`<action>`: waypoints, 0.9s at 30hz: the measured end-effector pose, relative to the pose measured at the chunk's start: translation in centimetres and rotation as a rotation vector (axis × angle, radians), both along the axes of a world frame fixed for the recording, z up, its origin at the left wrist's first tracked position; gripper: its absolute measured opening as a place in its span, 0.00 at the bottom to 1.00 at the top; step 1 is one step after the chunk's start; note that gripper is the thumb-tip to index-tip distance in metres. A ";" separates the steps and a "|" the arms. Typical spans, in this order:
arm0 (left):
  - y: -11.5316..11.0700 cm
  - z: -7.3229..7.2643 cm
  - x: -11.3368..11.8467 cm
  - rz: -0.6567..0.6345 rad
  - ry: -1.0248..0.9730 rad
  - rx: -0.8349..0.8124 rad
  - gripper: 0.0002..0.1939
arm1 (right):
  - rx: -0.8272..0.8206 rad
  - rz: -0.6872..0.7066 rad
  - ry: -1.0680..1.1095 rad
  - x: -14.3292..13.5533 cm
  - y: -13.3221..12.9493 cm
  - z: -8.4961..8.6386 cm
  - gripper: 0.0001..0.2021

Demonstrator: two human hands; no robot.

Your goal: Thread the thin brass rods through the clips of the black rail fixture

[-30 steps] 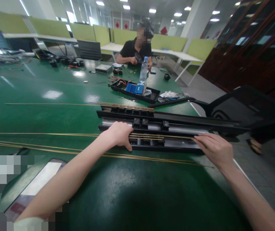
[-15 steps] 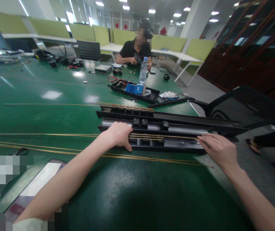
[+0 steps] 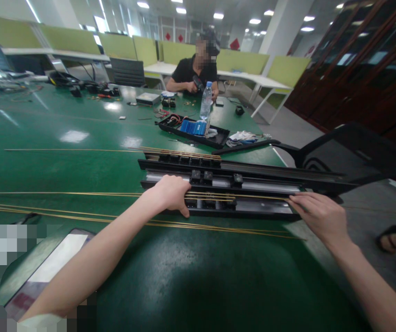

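Note:
My left hand (image 3: 172, 193) is closed over the left end of the nearest black rail (image 3: 263, 214), thumb on its near side. Several thin brass-coloured rods (image 3: 215, 197) run along this rail, passing under that hand and far out to the left. Between pinched fingertips, my right hand (image 3: 317, 214) holds the right end of one rod (image 3: 270, 198) just above the rail's right end. Black blocks (image 3: 220, 203) sit in the channel beneath the rods. More loose rods (image 3: 219, 228) lie on the green table in front of the rail.
Behind lie further black rails (image 3: 270, 171) with blocks and rods. A black tray (image 3: 219, 137) holds a blue finned part (image 3: 194, 127); a water bottle (image 3: 206, 101) stands behind it. Across the table a person (image 3: 194, 69) holds a drill-like tool. A chair (image 3: 357, 147) is at right.
My right hand has shifted slightly right, its rod end with it. My left hand stays in place. At the right edge, someone's feet have moved.

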State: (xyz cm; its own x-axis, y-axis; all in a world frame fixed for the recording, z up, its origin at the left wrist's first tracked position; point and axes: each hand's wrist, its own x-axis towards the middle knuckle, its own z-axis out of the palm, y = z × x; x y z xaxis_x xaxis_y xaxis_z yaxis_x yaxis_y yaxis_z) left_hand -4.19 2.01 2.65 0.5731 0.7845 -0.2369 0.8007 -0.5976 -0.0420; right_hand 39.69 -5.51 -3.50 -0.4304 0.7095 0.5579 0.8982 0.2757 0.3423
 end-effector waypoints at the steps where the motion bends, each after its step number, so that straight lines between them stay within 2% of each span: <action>1: 0.0 0.0 0.0 0.000 -0.002 -0.001 0.35 | -0.003 0.001 -0.001 0.1 0.0 0.0 0.08; 27: 0.1 0.1 0.3 0.004 0.006 -0.013 0.36 | 0.016 -0.039 -0.046 2.9 -0.1 -0.1 0.09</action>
